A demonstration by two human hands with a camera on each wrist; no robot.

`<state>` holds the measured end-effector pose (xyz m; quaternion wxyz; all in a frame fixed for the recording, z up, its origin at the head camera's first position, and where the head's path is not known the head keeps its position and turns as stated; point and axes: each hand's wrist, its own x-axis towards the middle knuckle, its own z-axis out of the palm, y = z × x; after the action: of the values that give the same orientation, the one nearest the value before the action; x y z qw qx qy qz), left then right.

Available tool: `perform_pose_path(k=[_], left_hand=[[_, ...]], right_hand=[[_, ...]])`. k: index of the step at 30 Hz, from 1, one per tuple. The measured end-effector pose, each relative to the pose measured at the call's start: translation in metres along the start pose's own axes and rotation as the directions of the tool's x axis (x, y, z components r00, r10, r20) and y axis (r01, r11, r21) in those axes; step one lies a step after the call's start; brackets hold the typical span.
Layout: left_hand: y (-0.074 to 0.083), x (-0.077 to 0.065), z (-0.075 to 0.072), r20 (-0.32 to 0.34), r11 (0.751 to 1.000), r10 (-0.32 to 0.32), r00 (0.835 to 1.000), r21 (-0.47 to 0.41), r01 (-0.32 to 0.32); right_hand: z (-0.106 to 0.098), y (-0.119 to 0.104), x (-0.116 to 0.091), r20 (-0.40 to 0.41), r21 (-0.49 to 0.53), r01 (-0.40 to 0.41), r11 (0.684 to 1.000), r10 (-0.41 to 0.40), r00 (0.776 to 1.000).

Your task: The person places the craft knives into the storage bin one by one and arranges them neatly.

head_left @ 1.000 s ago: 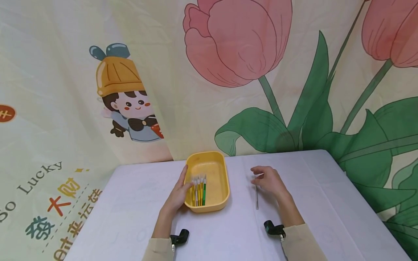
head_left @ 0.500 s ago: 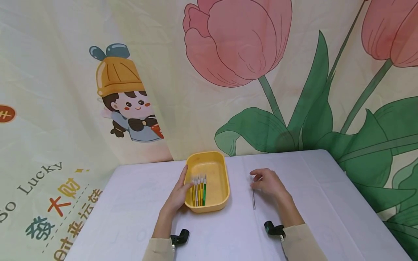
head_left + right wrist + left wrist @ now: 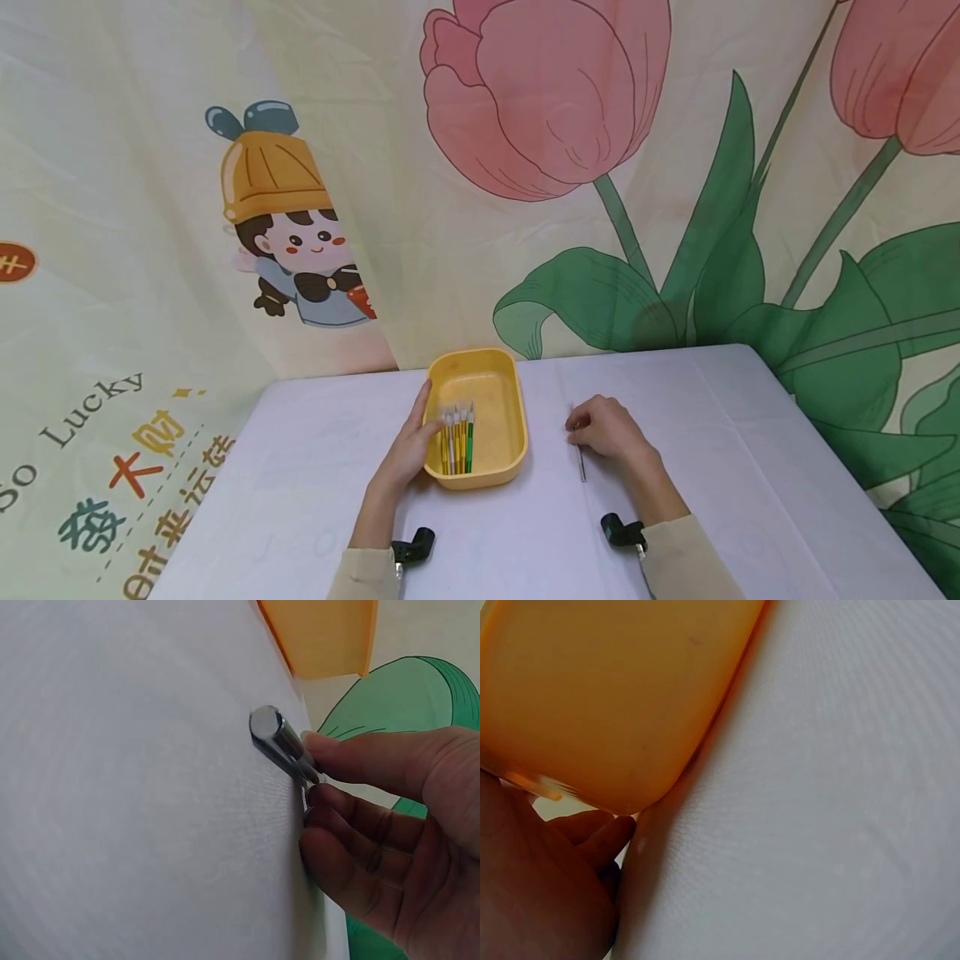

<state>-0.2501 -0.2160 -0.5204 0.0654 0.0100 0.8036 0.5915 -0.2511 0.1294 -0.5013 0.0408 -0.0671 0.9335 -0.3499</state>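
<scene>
My left hand [image 3: 403, 454] grips the left side of a yellow tray [image 3: 495, 450], thumb over the rim and fingers along the outer wall. In the left wrist view, the fingertips touch the tray's underside edge. Inside it, several slim pen-shaped tools [image 3: 459, 446] lie side by side, with gold, silver and green handles and pale pointed tips. To the right of the tray, my right hand [image 3: 611, 429] pinches a slim silver pen-shaped tool [image 3: 582, 467] between thumb and fingers. Its flat round metal end [image 3: 265, 721] points toward the right wrist camera, close over the tablecloth; the far part is mostly hidden by the hand.
A white cloth [image 3: 675, 392] covers the table. Behind it hangs a backdrop [image 3: 390, 167] printed with tulips, leaves and a cartoon figure. Black wrist cameras [image 3: 622, 530] are strapped at both sleeves.
My right hand has moved slightly left and toward me, and its thumb and fingers have closed on the silver tool, which has shifted a little left. Left hand and tray stay still.
</scene>
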Motion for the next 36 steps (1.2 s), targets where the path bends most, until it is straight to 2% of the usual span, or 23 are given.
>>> perform_pose_path(k=[6, 15, 23, 30, 36], left_hand=[[0.0003, -0.0004, 0.0003, 0.002, 1.0, 0.0, 1.0, 0.007, 0.0], [-0.0004, -0.0006, 0.0002, 0.003, 1.0, -0.013, 1.0, 0.004, 0.013], [-0.0013, -0.0001, 0.0, -0.001, 1.0, -0.014, 1.0, 0.001, 0.014], [-0.0017, 0.0009, -0.0001, 0.012, 1.0, 0.029, 1.0, -0.002, -0.029], [0.0005, 0.0001, 0.0004, 0.004, 1.0, 0.012, 1.0, -0.007, -0.012]], right_hand=[[0.0027, -0.0022, -0.0006, 0.028, 0.021, -0.03, 0.999, 0.029, 0.999], [0.0045, 0.0009, -0.001, 0.069, 0.113, -0.07, 0.991, 0.063, 0.996], [0.0026, 0.0011, -0.0007, 0.097, 0.094, -0.072, 0.993, 0.063, 0.993], [-0.0006, -0.0006, -0.0032, 0.095, 0.078, -0.065, 0.995, 0.057, 0.994], [-0.0023, -0.002, -0.0037, 0.081, 0.066, -0.062, 0.996, 0.056, 0.995]])
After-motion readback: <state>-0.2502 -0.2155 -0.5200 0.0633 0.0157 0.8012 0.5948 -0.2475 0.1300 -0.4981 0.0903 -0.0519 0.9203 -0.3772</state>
